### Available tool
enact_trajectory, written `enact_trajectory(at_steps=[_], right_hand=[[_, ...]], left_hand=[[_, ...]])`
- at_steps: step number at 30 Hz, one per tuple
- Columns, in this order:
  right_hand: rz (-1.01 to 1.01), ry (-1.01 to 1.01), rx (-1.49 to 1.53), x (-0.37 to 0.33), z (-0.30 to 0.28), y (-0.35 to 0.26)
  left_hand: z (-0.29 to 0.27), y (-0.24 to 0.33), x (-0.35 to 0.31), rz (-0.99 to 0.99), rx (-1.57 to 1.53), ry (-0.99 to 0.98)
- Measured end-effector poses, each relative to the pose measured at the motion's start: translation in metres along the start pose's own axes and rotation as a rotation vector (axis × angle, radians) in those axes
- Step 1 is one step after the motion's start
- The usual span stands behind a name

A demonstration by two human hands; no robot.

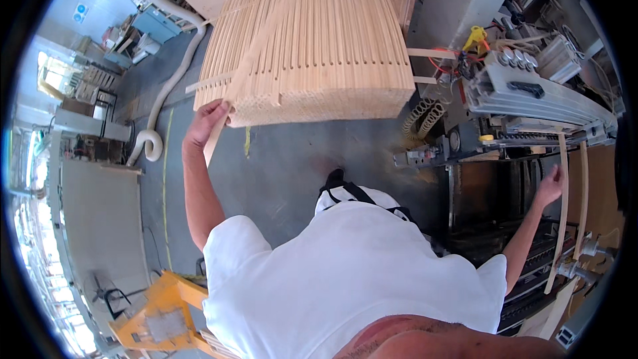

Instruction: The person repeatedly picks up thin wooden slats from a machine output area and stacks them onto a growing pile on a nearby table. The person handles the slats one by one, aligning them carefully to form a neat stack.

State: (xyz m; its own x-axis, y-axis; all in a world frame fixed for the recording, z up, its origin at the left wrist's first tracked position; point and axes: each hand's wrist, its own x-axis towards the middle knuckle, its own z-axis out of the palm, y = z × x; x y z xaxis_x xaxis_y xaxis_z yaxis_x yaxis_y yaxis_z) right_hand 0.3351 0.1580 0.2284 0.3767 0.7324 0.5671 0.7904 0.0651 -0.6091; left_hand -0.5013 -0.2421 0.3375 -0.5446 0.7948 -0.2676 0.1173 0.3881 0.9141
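Observation:
My left hand (211, 121) is closed round a pale wooden slat (256, 53), which slants across the near left part of a large stack of wooden slats (332, 40). The slat's near end sticks out below my fingers. The stacked slats lie side by side, with small holes or notches near their front ends. Far to the right, my right hand (549, 187) has its fingers curled beside a long wooden slat (563, 206) on a machine (541, 96). Whether the fingers grip that slat is hidden. A second slat (583, 189) runs parallel to it.
A coiled air hose (423, 119) hangs between stack and machine. A yellow air gun (475, 38) sits above the machine. At the left are a long grey duct hose (174, 80) and a grey panel (100, 226). A yellow-orange frame (163, 316) stands at the lower left.

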Motion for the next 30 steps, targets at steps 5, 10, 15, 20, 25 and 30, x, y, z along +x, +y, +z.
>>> enact_trajectory(at_steps=[5, 10, 15, 20, 25, 30], right_hand=[[-0.008, -0.206, 0.327, -0.130, 0.052, -0.142], [-0.093, -0.458, 0.278, -0.247, 0.066, -0.224], [-0.008, -0.570, 0.129, -0.311, 0.038, -0.250], [0.172, -0.536, 0.002, -0.340, 0.008, -0.240], [0.199, -0.507, -0.014, -0.376, -0.016, -0.228], [0.223, -0.563, -0.075, -0.380, -0.033, -0.251]], left_hand=[[-0.077, -0.045, 0.157, 0.181, 0.119, 0.305], [-0.088, -0.064, 0.292, 0.157, 0.376, 0.417], [-0.064, -0.066, 0.359, -0.025, 0.557, 0.440], [-0.048, -0.050, 0.391, -0.026, 0.532, 0.386], [-0.032, -0.048, 0.419, 0.097, 0.581, 0.425], [-0.069, -0.082, 0.493, 0.329, 1.050, 0.281]])
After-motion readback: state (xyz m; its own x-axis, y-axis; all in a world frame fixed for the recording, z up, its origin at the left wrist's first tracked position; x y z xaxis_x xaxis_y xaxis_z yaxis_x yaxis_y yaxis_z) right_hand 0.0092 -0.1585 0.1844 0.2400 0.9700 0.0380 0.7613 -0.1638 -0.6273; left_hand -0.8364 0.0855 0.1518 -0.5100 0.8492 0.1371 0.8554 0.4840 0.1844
